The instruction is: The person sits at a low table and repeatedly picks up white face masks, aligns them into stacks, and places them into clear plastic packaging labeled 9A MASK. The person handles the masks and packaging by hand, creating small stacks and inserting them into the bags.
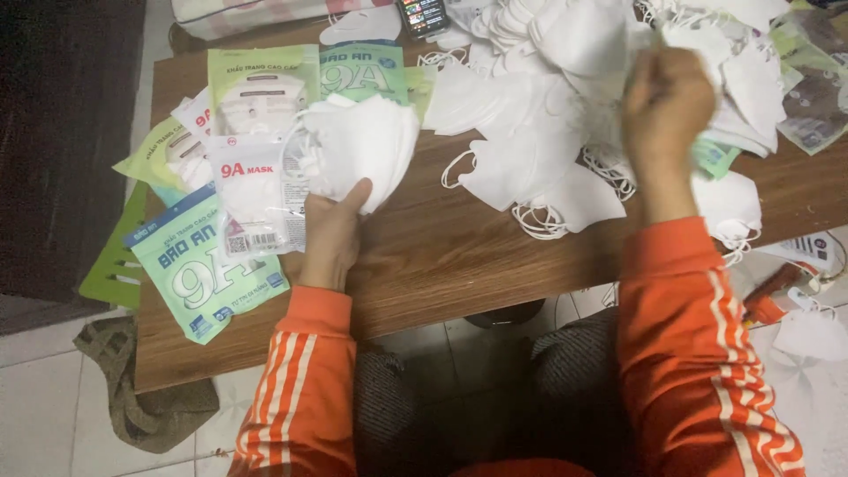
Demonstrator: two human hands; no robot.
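Gripping a stack of folded white fabric face masks [360, 146] in your left hand [331, 237], you are pinching one mask [587, 40] from the far loose white pile [565, 124] with your right hand [664, 110], beside green-and-clear plastic packets [221, 238] lying left on the brown wooden table [442, 256].

Your desk [442, 265] is a small wooden one with a brown grain top, and it's pretty buried. A big heap of white face masks [548, 106] covers the far right part, ear loops trailing everywhere. On the left you've got green and blue mask packets [208, 269] fanned out, some overlapping, one clear packet [252, 199] lying on top. A phone [422, 15] sits at the far edge. The near middle strip is bare wood. The desk itself stands on a pale tiled floor [35, 406].
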